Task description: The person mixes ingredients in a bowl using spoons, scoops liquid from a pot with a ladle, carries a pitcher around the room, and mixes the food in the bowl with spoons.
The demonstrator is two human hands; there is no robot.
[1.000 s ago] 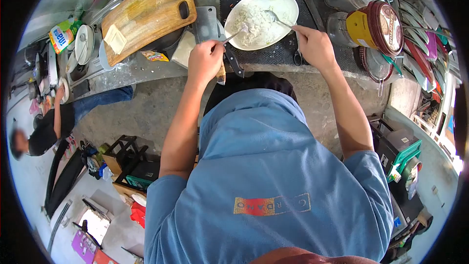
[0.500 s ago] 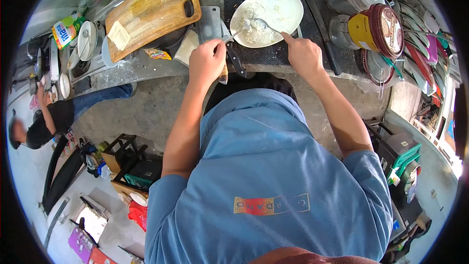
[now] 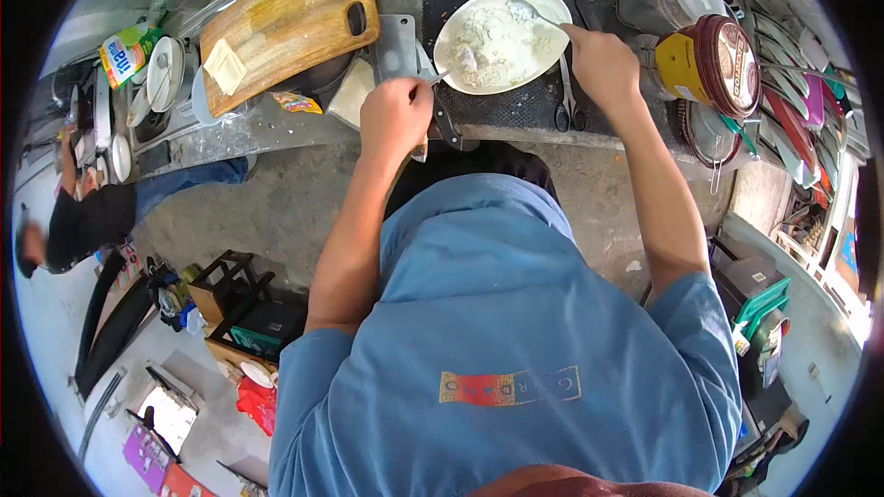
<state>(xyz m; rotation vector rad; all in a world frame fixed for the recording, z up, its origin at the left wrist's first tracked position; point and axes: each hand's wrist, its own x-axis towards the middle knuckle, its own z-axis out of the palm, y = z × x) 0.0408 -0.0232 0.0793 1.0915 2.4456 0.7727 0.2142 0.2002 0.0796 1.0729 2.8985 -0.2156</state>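
Note:
An oval white plate (image 3: 445, 71) holds a white, crumbly, flour-like mix (image 3: 497, 44). My right hand (image 3: 603, 72) grips a metal spoon (image 3: 523, 9) by its handle. The bowl of that spoon rests at the far side of the mix. My left hand (image 3: 396, 118) is closed around the handle of a slim metal utensil (image 3: 442, 76). Its tip lies in the near left of the mix, coated white, so I cannot tell whether it is a fork or a spoon. Beside my left hand are a wide-bladed cleaver (image 3: 396, 44) and a black knife handle (image 3: 447, 126).
Left of the plate, a wooden cutting board (image 3: 285, 28) carries pale slices (image 3: 224, 69). Scissors (image 3: 566, 101) lie on the black mat near my right wrist. A yellow-and-brown tub (image 3: 704, 64) stands to the right. Another person (image 3: 92, 221) is at the far left.
My right hand has moved right and slightly away, taking the spoon to the plate's far side. My left utensil's tip has come slightly nearer me. The scissors now show between plate and right wrist.

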